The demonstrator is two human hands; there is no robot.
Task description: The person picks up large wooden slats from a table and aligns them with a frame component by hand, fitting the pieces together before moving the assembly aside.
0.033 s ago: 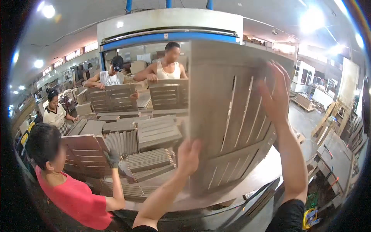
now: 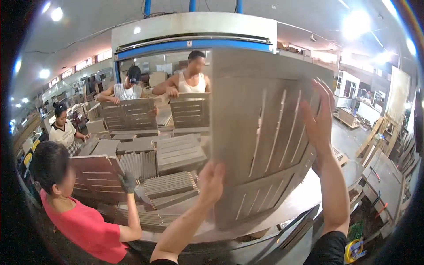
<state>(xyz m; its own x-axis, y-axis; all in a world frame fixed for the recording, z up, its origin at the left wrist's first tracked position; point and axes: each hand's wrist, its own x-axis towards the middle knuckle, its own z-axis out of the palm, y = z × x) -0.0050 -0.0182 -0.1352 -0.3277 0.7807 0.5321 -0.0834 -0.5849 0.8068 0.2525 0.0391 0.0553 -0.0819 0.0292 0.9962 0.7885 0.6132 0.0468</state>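
A large grey-brown slatted wooden panel (image 2: 238,132) stands upright and slightly tilted before me, its lower end at the table. With closed fingers my left hand (image 2: 212,182) grips its left edge, low down. My right hand (image 2: 320,117) holds the right edge higher up, thumb on the front face and fingers along the rim. Narrow slots run through the panel in two sections. What lies directly behind it is hidden. Left of it, bundles of slats (image 2: 170,183) and a stack of grey panels (image 2: 181,152) lie on the table.
Close on my left, a person in red (image 2: 84,216) holds a reddish-brown slatted panel (image 2: 95,176) with a gloved hand. Two people across the table hold slatted panels (image 2: 128,115); another person (image 2: 64,128) stands far left. A workbench with tools (image 2: 382,176) stands right.
The wooden panel's near left edge has shifted slightly left and turned a little, both my hands moving with it. The panels held across the table have dipped slightly.
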